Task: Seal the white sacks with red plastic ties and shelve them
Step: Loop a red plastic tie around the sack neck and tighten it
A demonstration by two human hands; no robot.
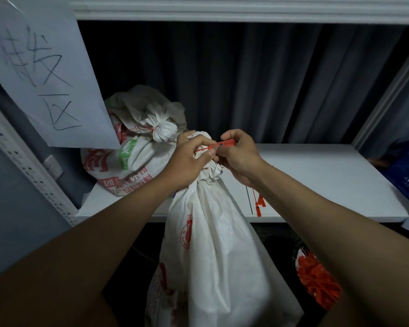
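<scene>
White sack [213, 244] stands upright before the shelf's front edge [316, 218], so its gathered neck sits at working height. Left hand [189, 159] clenches that neck to keep it bunched; right hand [236, 156] pinches the red tie [222, 144], apparently drawing it tight. A sealed sack [132, 147] lies in the shelf's left corner.

White shelf board [316, 175]: tied printed sack [128, 156] lying at 9 o'clock, loose red ties [259, 206] on front edge around 5 o'clock.
</scene>
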